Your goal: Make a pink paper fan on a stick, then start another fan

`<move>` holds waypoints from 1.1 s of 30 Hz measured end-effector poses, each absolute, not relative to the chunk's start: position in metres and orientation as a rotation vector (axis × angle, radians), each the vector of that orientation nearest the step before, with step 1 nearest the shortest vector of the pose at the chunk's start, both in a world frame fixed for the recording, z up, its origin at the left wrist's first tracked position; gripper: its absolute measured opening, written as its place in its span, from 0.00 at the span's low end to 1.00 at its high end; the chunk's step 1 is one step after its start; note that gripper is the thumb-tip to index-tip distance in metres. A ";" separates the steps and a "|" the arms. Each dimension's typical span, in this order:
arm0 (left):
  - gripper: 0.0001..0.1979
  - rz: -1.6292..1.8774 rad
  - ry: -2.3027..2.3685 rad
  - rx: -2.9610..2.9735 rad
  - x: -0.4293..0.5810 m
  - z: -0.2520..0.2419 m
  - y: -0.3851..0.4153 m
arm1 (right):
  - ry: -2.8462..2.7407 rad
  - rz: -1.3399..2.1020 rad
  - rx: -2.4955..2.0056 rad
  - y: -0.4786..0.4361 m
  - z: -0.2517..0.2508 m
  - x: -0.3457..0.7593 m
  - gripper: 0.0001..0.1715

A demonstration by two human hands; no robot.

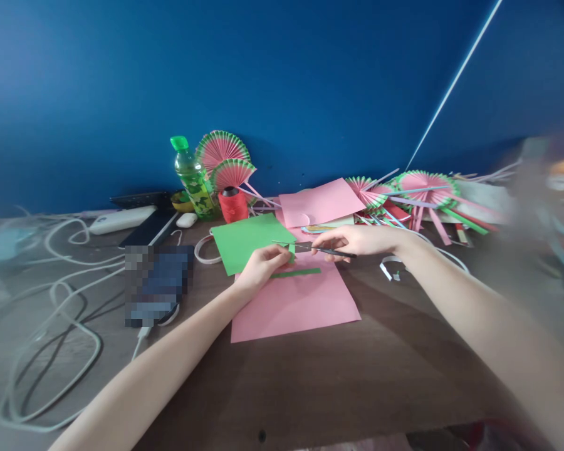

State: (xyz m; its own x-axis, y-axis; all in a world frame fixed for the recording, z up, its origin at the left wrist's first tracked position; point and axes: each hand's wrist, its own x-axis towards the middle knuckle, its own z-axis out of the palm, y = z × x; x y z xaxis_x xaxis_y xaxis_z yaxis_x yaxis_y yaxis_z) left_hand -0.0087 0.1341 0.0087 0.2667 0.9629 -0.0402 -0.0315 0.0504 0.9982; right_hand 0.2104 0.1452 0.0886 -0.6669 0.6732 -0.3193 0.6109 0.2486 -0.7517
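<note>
My left hand point(263, 266) pinches the near edge of a green paper sheet point(249, 241) that lies on the brown table. My right hand point(352, 241) is closed on a pair of scissors point(310, 248) whose blades point left into the green sheet's edge. A narrow green strip point(295, 272) lies just below the hands on a pink paper sheet point(294, 300). Both hands meet over the middle of the table.
Another pink sheet point(319, 202) lies behind. Pink-and-green paper fans point(223, 153) lean on the blue wall, more fans and strips point(425, 191) lie at right. A green bottle point(192, 178), red thread spool point(233, 205), a phone point(155, 285) and white cables point(51, 313) fill the left.
</note>
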 end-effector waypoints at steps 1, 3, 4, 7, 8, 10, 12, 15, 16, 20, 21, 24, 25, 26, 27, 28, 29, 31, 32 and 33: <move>0.13 0.995 1.005 1.264 -0.009 0.009 0.134 | -2.429 1.414 -1.249 0.145 0.089 0.210 0.22; 0.13 0.994 1.006 1.265 -0.009 0.009 0.134 | -2.432 1.415 -1.237 0.145 0.088 0.210 0.22; 0.13 0.994 1.005 1.265 -0.009 0.009 0.134 | -2.433 1.415 -1.236 0.146 0.088 0.210 0.22; 0.13 0.994 1.003 1.271 -0.009 0.009 0.134 | -2.423 1.419 -1.267 0.146 0.088 0.210 0.22; 0.13 0.993 1.004 1.273 -0.009 0.009 0.134 | -2.414 1.423 -1.281 0.146 0.087 0.211 0.22; 0.13 0.988 1.006 1.273 -0.009 0.009 0.134 | -2.394 1.427 -1.297 0.147 0.087 0.211 0.23; 0.14 0.985 1.006 1.274 -0.009 0.008 0.134 | -2.385 1.424 -1.298 0.146 0.087 0.212 0.23; 0.14 0.980 1.000 1.273 -0.009 0.008 0.135 | -2.402 1.402 -1.308 0.146 0.087 0.211 0.24; 0.14 0.979 0.998 1.271 -0.009 0.008 0.135 | -2.410 1.392 -1.315 0.146 0.088 0.211 0.24; 0.14 0.977 0.994 1.258 -0.009 0.009 0.135 | -2.403 1.395 -1.318 0.147 0.086 0.211 0.22; 0.14 0.976 0.997 1.259 -0.009 0.009 0.135 | -2.399 1.411 -1.306 0.148 0.085 0.212 0.22; 0.13 0.963 1.012 1.267 -0.009 0.010 0.134 | -2.404 1.439 -1.258 0.152 0.082 0.215 0.21; 0.13 0.959 1.015 1.269 -0.009 0.010 0.134 | -2.400 1.425 -1.255 0.154 0.082 0.217 0.21; 0.13 0.956 1.017 1.271 -0.009 0.010 0.134 | -2.385 1.393 -1.275 0.156 0.082 0.219 0.21; 0.13 0.954 1.019 1.276 -0.009 0.011 0.133 | -2.359 1.337 -1.322 0.157 0.082 0.222 0.22; 0.12 0.954 1.021 1.281 -0.009 0.011 0.133 | -2.331 1.256 -1.392 0.159 0.083 0.225 0.23; 0.12 0.953 1.024 1.290 -0.009 0.011 0.133 | -2.306 1.147 -1.476 0.161 0.084 0.228 0.24; 0.11 0.944 1.027 1.323 -0.009 0.011 0.133 | -2.277 0.863 -1.675 0.165 0.086 0.236 0.23; 0.11 0.938 1.029 1.345 -0.009 0.011 0.133 | -2.273 0.714 -1.776 0.167 0.086 0.240 0.21; 0.11 0.931 1.030 1.373 -0.010 0.011 0.134 | -2.278 0.582 -1.879 0.169 0.087 0.243 0.19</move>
State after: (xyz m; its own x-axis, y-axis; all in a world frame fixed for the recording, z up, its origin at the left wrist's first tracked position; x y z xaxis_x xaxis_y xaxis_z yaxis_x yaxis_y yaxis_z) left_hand -0.0096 0.1336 0.0109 0.3057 0.9517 -0.0293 0.0669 0.0092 0.9977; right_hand 0.2434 0.1686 0.0865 -0.2153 0.9663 -0.1409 0.9154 0.1495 -0.3737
